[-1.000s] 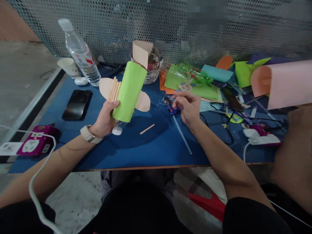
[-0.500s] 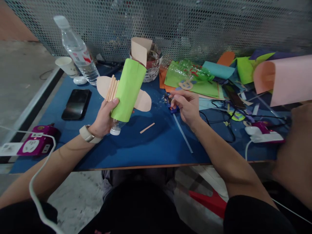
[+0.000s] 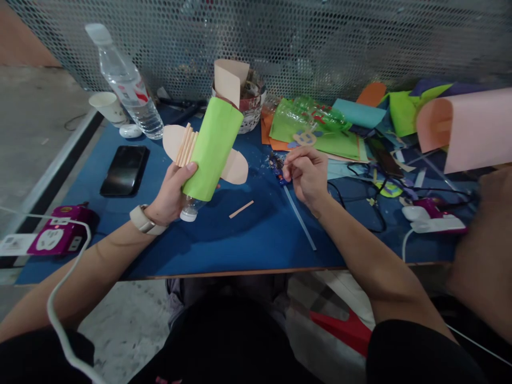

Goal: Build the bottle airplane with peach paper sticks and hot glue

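My left hand [image 3: 173, 193] is closed around a plastic bottle [image 3: 192, 208] wrapped in bright green paper [image 3: 214, 149]. The bottle tilts, its white cap pointing down toward me. Beige paper wings [image 3: 235, 167] stick out from both sides, and several short wooden sticks [image 3: 186, 146] sit in a row by my thumb. My right hand [image 3: 308, 173] hovers beside a small blue tool [image 3: 281, 177], partly hidden, from which a clear glue stick [image 3: 300, 218] extends. Its fingers are curled together in a pinch; whatever is between them cannot be seen. One loose wooden stick [image 3: 241, 209] lies between my hands.
A black phone [image 3: 125, 170], a water bottle [image 3: 130, 88] and a paper cup [image 3: 108, 108] occupy the left side. Behind stands a woven basket [image 3: 251, 114]. Coloured paper [image 3: 320, 141], cables [image 3: 378, 224] and power strips [image 3: 436, 218] crowd the right. A perforated metal panel [image 3: 300, 48] borders the back.
My right hand's fingers have curled in more tightly, and the hand has shifted slightly right. The wrapped bottle in my left hand has tipped very slightly to the right.
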`<state>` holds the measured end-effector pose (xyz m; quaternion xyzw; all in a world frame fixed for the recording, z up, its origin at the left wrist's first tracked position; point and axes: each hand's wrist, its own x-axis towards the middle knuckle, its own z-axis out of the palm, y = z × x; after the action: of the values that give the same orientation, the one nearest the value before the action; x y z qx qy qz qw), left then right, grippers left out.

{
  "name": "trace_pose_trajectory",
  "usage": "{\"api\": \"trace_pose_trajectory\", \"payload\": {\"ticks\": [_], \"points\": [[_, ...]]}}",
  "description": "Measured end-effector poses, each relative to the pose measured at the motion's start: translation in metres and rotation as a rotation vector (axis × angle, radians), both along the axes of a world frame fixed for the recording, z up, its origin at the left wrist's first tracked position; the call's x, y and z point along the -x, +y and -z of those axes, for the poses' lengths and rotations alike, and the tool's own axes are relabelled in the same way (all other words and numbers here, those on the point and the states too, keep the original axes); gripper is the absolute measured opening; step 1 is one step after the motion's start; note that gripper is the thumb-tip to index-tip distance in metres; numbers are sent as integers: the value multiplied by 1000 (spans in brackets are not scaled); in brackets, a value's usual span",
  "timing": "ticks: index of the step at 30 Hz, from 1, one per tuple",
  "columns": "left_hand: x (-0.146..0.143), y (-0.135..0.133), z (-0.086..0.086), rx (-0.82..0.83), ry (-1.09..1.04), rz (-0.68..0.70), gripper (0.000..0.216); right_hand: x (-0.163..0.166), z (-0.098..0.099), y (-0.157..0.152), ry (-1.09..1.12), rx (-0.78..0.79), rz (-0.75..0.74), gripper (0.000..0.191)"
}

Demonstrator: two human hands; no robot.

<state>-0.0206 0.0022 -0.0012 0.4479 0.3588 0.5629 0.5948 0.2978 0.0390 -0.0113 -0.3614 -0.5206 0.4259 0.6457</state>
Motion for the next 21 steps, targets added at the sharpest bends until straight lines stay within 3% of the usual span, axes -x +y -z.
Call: {"api": "trace_pose_trajectory", "payload": {"ticks": [10, 21], "points": [[4, 6, 6, -24, 38, 12, 71, 6, -13, -13, 39, 61, -62, 14], [10, 11, 12, -105, 163, 86, 69, 9, -11, -14, 54, 62, -33, 28]]}}
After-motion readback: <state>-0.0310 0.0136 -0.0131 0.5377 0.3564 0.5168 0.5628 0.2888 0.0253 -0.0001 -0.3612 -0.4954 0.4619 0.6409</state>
